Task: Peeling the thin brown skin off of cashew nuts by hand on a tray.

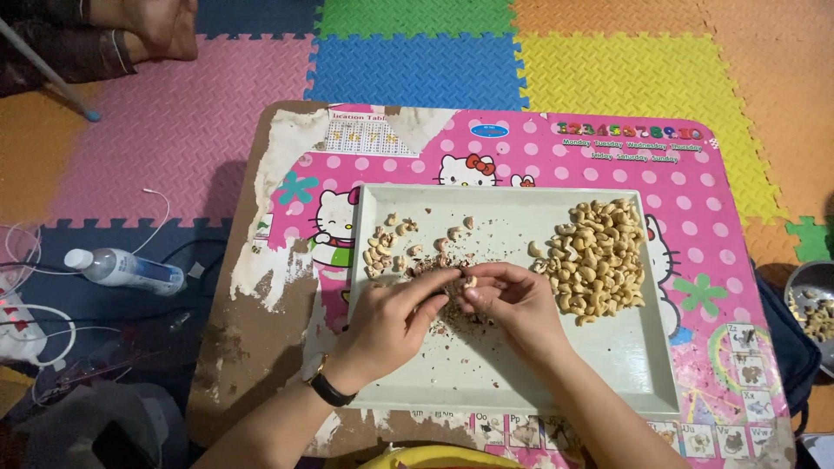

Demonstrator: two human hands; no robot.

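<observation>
A pale green rectangular tray (608,365) lies on a small pink cartoon-printed table (695,174). A large heap of pale cashew nuts (595,256) fills the tray's right side. A smaller scatter of cashews (391,243) lies at its left, with brown skin flakes (452,317) in the middle. My left hand (391,321) and my right hand (512,300) meet over the flakes. Both pinch one cashew (470,281) between their fingertips. A black band sits on my left wrist.
Coloured foam floor tiles (417,69) surround the table. A plastic water bottle (126,267) and white cables (35,321) lie on the floor at left. A metal bowl (812,313) with nuts sits at the right edge. Another person's hand (165,26) shows at top left.
</observation>
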